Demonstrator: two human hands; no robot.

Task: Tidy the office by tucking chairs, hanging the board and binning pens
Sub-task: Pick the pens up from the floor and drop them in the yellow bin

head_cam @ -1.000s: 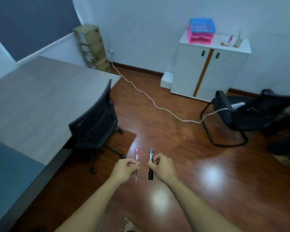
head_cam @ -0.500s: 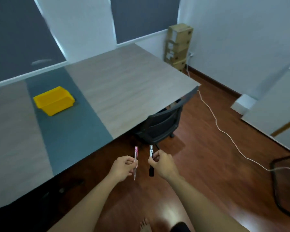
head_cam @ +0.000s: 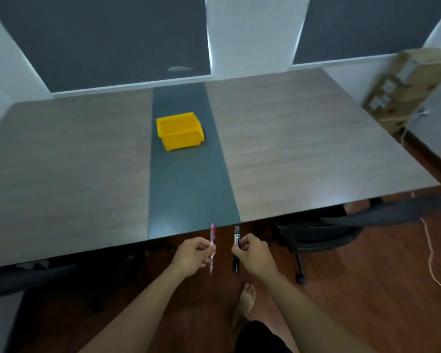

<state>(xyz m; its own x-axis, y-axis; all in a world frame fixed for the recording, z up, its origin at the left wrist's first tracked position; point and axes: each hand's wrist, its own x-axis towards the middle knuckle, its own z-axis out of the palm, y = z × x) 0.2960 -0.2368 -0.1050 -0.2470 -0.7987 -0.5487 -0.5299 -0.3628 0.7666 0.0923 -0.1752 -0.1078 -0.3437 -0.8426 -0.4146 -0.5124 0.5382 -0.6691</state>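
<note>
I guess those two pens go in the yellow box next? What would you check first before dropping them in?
1. Pink pen gripped in the left hand: ok.
2. Black pen gripped in the right hand: ok.
3. Yellow bin upright on the table's dark strip, opening upward: ok.
4. Table between hands and bin free of obstacles: ok.
5. Hands over the bin: not ok; they are at the table's near edge, short of it.
6. Bin has room inside: cannot tell; its bottom is hidden.
</note>
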